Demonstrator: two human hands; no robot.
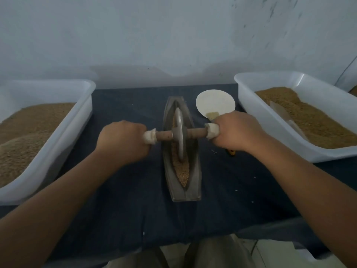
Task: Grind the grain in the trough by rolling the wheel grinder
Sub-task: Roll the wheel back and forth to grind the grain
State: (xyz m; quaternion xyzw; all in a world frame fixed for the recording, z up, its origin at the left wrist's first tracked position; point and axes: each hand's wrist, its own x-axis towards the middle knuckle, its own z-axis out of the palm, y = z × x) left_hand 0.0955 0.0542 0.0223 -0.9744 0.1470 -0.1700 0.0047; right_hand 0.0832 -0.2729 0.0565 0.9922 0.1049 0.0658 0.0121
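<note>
Over the trough (194, 171): wheel (180, 132) stands upright in grain (181, 169).
Grip: left hand (123, 140) and right hand (237, 132) each wrap one end of the axle (197, 132).
Handling: likely heavy, stiff; hold both ends evenly.

Our right hand (237, 130) covers most of a small yellow-ended object (231, 152); the frame's left edge crops the white plastic tub (67, 132).

My left hand (123, 140) and my right hand (239, 132) were bare, and both forearms (67, 190) were uncovered as far as one could see. Below I wore trousers (212, 255) of a dull olive-grey cloth.
</note>
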